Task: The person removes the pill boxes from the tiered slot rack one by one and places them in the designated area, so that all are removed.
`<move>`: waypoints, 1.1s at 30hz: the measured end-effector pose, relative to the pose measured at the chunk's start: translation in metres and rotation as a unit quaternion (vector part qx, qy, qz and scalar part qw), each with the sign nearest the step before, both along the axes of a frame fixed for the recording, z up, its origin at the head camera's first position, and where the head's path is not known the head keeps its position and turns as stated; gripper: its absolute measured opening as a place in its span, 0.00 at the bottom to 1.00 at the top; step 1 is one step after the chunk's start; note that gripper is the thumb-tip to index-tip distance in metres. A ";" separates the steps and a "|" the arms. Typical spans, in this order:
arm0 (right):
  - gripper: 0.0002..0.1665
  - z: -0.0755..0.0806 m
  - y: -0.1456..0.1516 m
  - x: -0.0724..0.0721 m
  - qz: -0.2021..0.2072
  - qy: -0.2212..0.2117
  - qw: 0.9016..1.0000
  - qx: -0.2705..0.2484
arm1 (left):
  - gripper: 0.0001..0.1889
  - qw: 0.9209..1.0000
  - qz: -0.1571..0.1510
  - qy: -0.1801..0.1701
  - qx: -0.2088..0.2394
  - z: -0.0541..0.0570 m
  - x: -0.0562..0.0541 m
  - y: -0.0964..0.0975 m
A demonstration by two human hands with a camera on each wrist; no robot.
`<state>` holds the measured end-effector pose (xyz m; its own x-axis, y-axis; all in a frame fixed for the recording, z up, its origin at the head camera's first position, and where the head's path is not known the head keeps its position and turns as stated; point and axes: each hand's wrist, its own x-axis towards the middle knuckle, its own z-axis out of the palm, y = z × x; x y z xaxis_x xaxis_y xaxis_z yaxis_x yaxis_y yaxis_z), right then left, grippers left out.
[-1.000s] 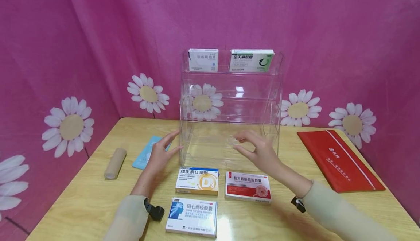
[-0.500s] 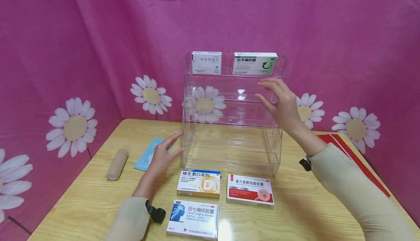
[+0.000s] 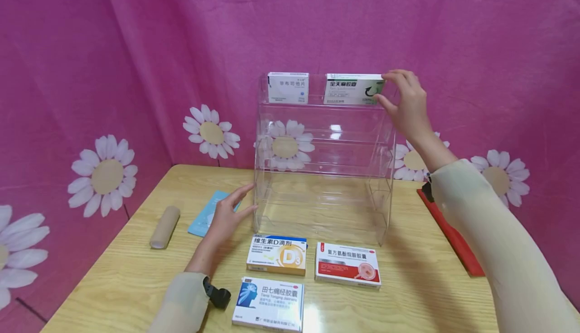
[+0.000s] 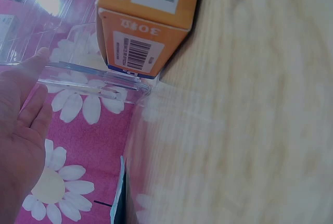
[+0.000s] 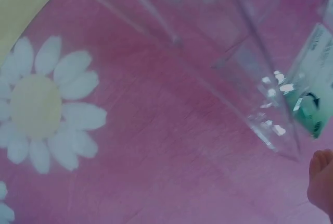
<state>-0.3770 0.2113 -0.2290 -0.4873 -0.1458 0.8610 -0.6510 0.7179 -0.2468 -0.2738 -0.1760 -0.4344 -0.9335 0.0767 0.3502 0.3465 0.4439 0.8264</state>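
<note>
Right hand (image 3: 410, 105) has moved up from the lower shelves to the green-white box (image 3: 346, 92), top tier of the clear rack (image 3: 321, 174), near the surface (image 3: 113, 287)'s back edge. Thumb and fingers bracket the box's right end; can't tell if pinching. Left hand (image 3: 228, 215) spread against the rack's left side. Looks like top-tier adjustment; orange box (image 3: 272, 266) untouched.

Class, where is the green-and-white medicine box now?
In the head view, the green-and-white medicine box stands at the top right of the clear rack, between a white box on its left and the right hand.
</note>
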 end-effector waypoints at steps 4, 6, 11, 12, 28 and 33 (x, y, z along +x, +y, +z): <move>0.24 0.002 0.004 -0.010 -0.012 -0.036 0.999 0.009 | 0.29 1.000 0.000 -0.003 0.001 0.000 0.000 0.000; 0.24 0.002 0.005 -0.014 -0.017 -0.048 0.999 0.012 | 0.29 1.000 0.000 -0.006 0.001 0.000 0.001 0.000; 0.22 0.004 0.007 -0.023 -0.026 -0.069 0.997 0.029 | 0.29 1.000 0.002 -0.015 0.001 0.001 0.001 0.001; 0.22 0.005 0.007 -0.024 -0.027 -0.072 0.997 0.033 | 0.29 1.000 0.003 -0.015 0.001 0.001 0.001 0.001; 0.12 0.014 0.000 -0.030 -0.045 -0.073 0.996 0.037 | 0.29 1.000 0.000 0.002 0.002 0.000 0.000 0.000; 0.12 0.016 -0.004 -0.026 -0.038 -0.071 0.996 0.032 | 0.28 1.000 0.002 0.002 0.001 -0.001 0.000 -0.001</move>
<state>-0.4032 0.2070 -0.2129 -0.6145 -0.1568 0.7732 -0.5562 0.7812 -0.2836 -0.2739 -0.1765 -0.4350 -0.9325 0.0718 0.3539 0.3477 0.4434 0.8262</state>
